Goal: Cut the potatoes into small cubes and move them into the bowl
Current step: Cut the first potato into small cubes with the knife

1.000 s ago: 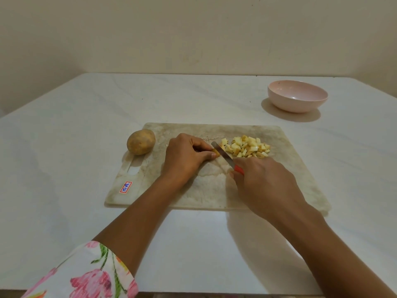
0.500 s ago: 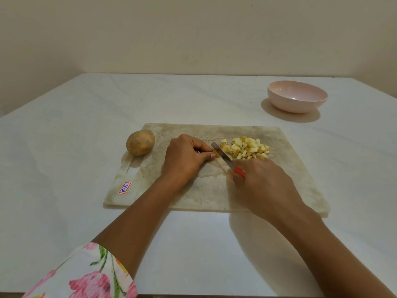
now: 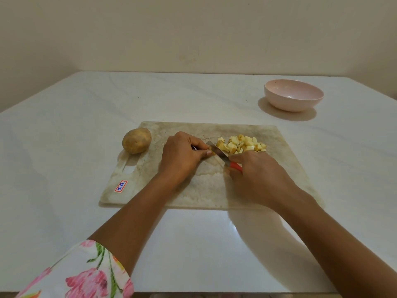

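We pin the last sliver of potato under our left hand, fingertips curled in a narrow grip so they sit clear of the knife blade right beside them. Our right hand closes its grip round the red handle, wrist low, blade angled across the cutting board. The cubes lie heaped just beyond the blade, out of its way. A whole potato waits at the board's left edge. The pink bowl stands well apart on the counter.
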